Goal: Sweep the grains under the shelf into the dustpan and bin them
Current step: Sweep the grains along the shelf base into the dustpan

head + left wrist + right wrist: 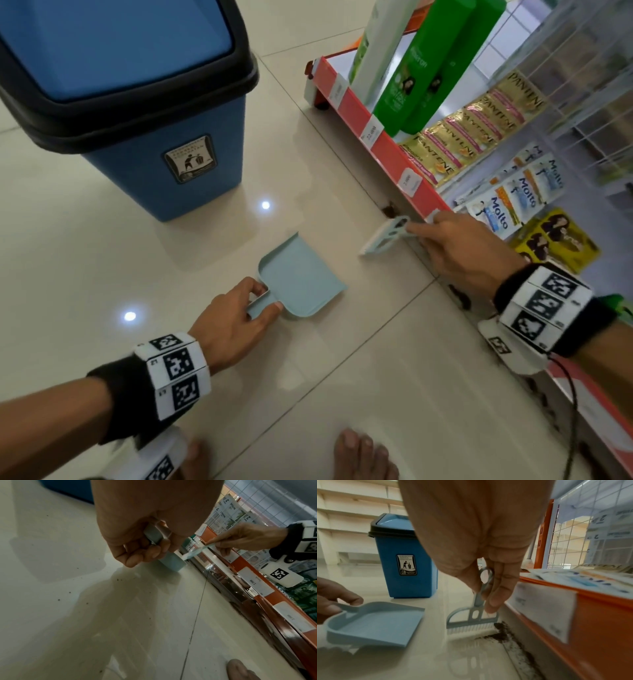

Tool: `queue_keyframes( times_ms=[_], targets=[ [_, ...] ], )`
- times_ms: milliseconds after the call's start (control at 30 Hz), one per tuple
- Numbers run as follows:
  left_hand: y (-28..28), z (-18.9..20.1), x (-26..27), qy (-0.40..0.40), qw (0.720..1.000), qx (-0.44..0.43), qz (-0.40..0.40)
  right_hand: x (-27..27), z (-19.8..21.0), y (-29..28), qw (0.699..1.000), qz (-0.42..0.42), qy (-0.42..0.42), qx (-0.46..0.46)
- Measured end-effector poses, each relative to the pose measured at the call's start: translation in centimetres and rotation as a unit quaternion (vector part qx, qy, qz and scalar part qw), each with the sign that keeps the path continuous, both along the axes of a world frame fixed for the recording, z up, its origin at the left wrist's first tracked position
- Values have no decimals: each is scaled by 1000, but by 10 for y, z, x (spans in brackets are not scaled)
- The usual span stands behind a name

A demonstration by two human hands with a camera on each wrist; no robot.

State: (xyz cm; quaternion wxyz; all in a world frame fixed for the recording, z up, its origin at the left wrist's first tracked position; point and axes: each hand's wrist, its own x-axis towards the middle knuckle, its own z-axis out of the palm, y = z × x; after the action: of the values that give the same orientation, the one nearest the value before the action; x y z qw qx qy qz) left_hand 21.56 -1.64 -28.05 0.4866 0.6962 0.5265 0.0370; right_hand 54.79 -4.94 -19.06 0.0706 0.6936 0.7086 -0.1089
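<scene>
My left hand (239, 315) grips the handle of a pale blue dustpan (301, 277), which sits low over the floor with its mouth toward the shelf. In the right wrist view the dustpan (375, 623) is tilted, front lip down. My right hand (455, 246) pinches the handle of a small pale blue brush (383, 236). Its white bristles (469, 628) touch the floor beside a dark pile of grains (500, 632) that runs along the foot of the orange shelf (599, 615). More grains (388, 209) show under the shelf edge.
A blue bin (144, 113) with a black-rimmed swing lid stands on the tiled floor at the far left, beyond the dustpan. The shelf (394, 144) carries green bottles and sachets. My bare feet (363, 455) are at the near edge. Loose specks dot the floor (68, 592).
</scene>
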Motion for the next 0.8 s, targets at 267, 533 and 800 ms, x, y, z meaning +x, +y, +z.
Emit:
queue_keyframes(
  times_ms=[267,533,800],
  targets=[
    [7,-3,15,-1,1000,1,-27,-51,-28,61,991,-73,-103,41],
    [18,0,28,-22,999,3,-31,-30,-23,19,980,-158,-107,-49],
    [17,8,33,-30,999,-16,-8,-29,3,6,986,-152,-11,66]
  ],
)
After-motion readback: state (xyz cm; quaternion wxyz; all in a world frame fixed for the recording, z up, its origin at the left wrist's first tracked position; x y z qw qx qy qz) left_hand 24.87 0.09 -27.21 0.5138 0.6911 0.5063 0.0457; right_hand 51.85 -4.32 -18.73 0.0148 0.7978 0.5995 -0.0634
